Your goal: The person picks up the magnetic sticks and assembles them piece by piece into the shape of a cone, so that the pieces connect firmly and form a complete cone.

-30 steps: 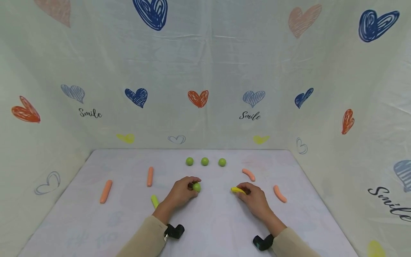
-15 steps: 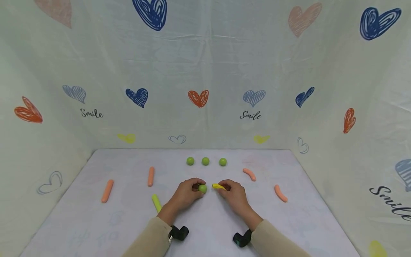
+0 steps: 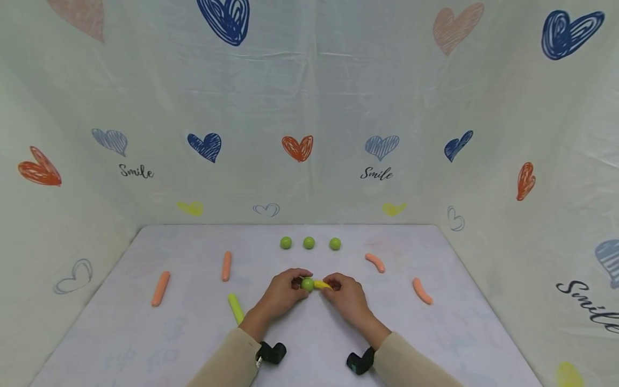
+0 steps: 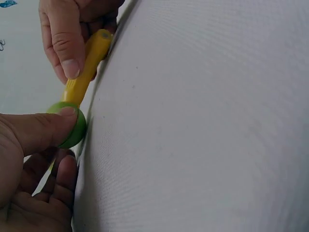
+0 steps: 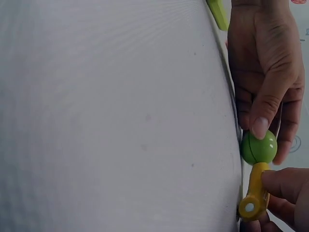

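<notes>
My left hand [image 3: 279,291] pinches a glossy green ball [image 3: 307,285] between thumb and fingers, just above the middle of the white table [image 3: 309,344]. Opposite it, my right hand [image 3: 349,299] grips a short yellow rod [image 3: 321,285], which looks like a toy building piece. In the left wrist view, one end of the yellow rod [image 4: 87,70] meets the green ball [image 4: 77,133]. The right wrist view shows a pale round spot on the rod's other end, beside my right thumb [image 5: 287,182]. My right fingers partly cover the rod.
Three green balls [image 3: 309,243] stand in a row at the back. Two straight orange rods [image 3: 227,266] lie to the left, two curved orange rods [image 3: 374,263] to the right. A yellow-green rod [image 3: 235,307] lies beside my left wrist. A heart-print cloth [image 3: 309,107] surrounds the table.
My right hand has moved left with the yellow rod, and my left hand slightly right with the green ball. Ball and rod, apart before, now touch.
</notes>
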Demonstrator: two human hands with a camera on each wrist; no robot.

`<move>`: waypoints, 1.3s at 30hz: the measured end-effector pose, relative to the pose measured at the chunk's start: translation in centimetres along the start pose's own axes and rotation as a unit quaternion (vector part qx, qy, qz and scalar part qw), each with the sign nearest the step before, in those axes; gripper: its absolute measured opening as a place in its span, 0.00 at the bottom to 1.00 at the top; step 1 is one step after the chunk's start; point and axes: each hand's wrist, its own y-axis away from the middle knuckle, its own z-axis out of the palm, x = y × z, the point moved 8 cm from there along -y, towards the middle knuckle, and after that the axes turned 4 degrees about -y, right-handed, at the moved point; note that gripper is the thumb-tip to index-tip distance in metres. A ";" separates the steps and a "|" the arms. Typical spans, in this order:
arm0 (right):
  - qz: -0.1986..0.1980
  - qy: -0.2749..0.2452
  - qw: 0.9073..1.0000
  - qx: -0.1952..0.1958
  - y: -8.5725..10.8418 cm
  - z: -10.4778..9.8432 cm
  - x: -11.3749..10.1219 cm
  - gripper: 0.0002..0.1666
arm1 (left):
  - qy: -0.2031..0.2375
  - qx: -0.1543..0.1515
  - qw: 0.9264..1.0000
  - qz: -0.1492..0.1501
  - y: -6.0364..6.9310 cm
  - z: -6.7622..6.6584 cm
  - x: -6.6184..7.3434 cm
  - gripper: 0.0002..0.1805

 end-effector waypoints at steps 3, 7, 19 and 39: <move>0.001 0.003 1.000 -0.005 0.0 0.0 -0.1 0.11 | 0.003 0.004 1.000 -0.002 -0.1 0.0 -0.1 0.20; 0.007 0.007 1.000 -0.017 0.1 0.2 0.0 0.10 | 0.001 0.010 1.000 -0.004 -0.1 -0.1 -0.1 0.18; 0.016 0.012 0.999 -0.037 1.4 1.2 -0.4 0.09 | -0.017 0.020 1.000 0.016 0.1 -0.3 0.2 0.19; -0.022 0.017 0.998 -0.055 2.3 2.2 -1.9 0.09 | 0.007 0.020 1.000 0.000 1.1 -0.2 0.3 0.18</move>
